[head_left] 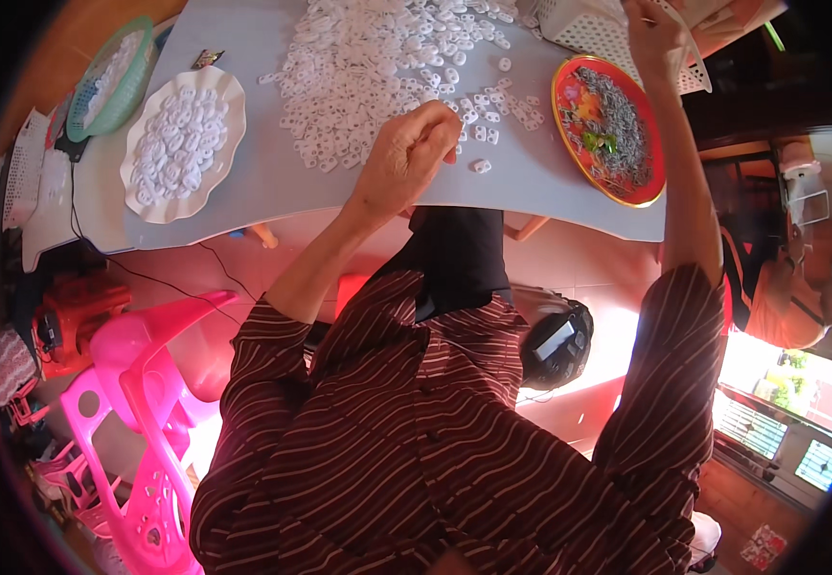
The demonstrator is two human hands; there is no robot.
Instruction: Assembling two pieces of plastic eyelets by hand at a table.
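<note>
Above the near edge of the table, my left hand (406,158) is closed, its fingers curled in; whatever they hold, if anything, is hidden. Just beyond it spreads a big heap of small white plastic pieces (349,96), oval with two holes each. My right arm reaches far forward, and my right hand (657,43) is at the white perforated basket (579,29) at the far right. Its fingertips are cut off by the top edge, so their grip does not show. Between the hands lies a red, gold-rimmed plate (569,120) of small grey metal parts (622,120).
On the left stand a white scalloped plate (229,144) of white pieces and a green basket (128,96) with more. A small dark packet (208,58) lies near the plate. Pink plastic chairs (148,383) stand at lower left, a black bag (559,345) under the table.
</note>
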